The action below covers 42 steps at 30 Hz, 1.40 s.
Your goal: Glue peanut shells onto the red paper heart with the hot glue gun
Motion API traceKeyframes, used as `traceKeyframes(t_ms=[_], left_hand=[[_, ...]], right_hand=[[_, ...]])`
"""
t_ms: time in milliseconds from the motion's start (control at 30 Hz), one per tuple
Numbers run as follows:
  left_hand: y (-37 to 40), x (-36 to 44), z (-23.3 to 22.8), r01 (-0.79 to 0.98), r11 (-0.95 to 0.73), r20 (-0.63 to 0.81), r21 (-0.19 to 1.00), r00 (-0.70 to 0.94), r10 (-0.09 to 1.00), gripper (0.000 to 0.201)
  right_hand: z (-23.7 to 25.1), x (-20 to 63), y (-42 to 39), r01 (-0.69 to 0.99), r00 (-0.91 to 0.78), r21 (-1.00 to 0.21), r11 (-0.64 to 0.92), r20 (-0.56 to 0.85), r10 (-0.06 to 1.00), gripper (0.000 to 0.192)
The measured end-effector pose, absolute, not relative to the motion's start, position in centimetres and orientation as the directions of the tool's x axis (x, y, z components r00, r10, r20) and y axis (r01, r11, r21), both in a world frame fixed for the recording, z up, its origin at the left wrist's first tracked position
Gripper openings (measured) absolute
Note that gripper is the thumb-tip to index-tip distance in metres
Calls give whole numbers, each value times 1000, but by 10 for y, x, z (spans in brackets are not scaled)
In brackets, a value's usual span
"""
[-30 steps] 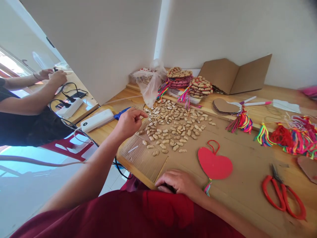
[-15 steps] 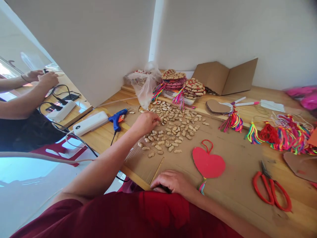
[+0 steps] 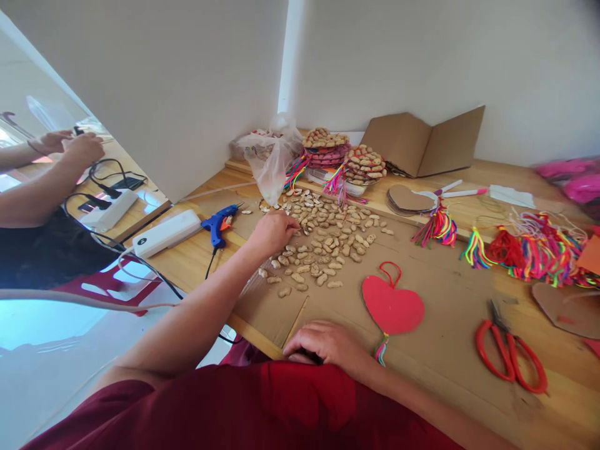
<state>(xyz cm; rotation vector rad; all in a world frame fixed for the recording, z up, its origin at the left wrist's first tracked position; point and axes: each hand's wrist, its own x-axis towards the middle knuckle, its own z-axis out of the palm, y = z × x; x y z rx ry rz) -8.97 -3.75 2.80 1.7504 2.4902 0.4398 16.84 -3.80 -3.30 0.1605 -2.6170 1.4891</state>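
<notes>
Dozens of peanuts (image 3: 323,240) lie loose; left hand (image 3: 274,231) pinches among them, its grip contents hidden; a careless sweep could scatter them off the worktop (image 3: 450,350).

Right hand (image 3: 328,344) rests flat, empty.

The setting is a handicraft workroom: a wooden worktable (image 3: 469,369) carries a glue gun (image 3: 218,221), red scissors (image 3: 510,353), cardboard hearts (image 3: 409,200), coloured tassels (image 3: 539,253) and peanut shells (image 3: 328,240).

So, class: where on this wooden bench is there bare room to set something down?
Bare cardboard sheet lies between the red paper heart and the rainbow thread tassels, and again between heart and red-handled scissors. Crowded: the spread of peanuts under the left hand, and the back edge.
</notes>
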Motion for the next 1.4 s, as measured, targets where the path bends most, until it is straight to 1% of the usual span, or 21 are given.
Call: traceKeyframes(t_ms=[67,133,167,233,333,367,433,500,600,733,833,933,1033,1167,1267,1400], left_hand=[[-36,-88,28,902,324,124,284,-369,921,26],[-37,-88,30,879,338,151,338,-405,902,25],[-39,-88,31,855,347,151,385,-429,890,24],[-42,-89,32,780,354,99,516,-465,880,23],[-48,-91,32,628,315,-14,711,-436,900,24],[-49,-91,31,588,297,-27,752,-424,905,25],[-50,-91,28,555,290,-36,780,-422,906,24],[-50,-89,26,578,326,-55,748,-435,899,19],[-48,-83,25,634,394,-76,666,-468,880,14],[-47,-77,29,706,413,-44,576,-477,878,15],[-47,-76,30,763,400,-4,508,-462,887,15],[-49,-78,28,810,387,35,441,-446,894,15],[-51,-81,27,829,374,91,417,-447,890,19],[-55,-88,31,870,322,181,374,-409,895,29],[-55,-92,28,912,251,191,325,-323,927,34],[-51,-91,21,946,189,171,264,-239,956,31]], right_hand=[[-35,168,-38,-158,-986,-843,514,165,-32,12],[-37,168,-38,-177,-982,-837,517,183,-39,13],[-37,168,-38,-183,-981,-835,519,190,-40,13],[-37,167,-38,-184,-981,-834,521,190,-41,13],[-35,167,-38,-184,-981,-838,514,188,-44,15],[-34,167,-38,-189,-980,-839,510,194,-43,16],[-33,167,-38,-193,-979,-840,507,201,-38,18],[-33,167,-38,-195,-978,-837,511,207,-33,18],[-32,167,-38,-197,-977,-832,518,210,-35,18],[-31,167,-37,-193,-979,-828,526,194,-53,14],[-32,167,-38,-186,-980,-826,532,192,-44,15],[-35,166,-39,-209,-973,-820,533,227,-33,21],[-38,166,-39,-233,-966,-811,536,255,-35,24],[-38,166,-39,-234,-967,-809,539,253,-39,19],[-38,167,-39,-225,-968,-817,530,248,-29,16],[-36,167,-39,-199,-977,-815,544,210,-43,17]])
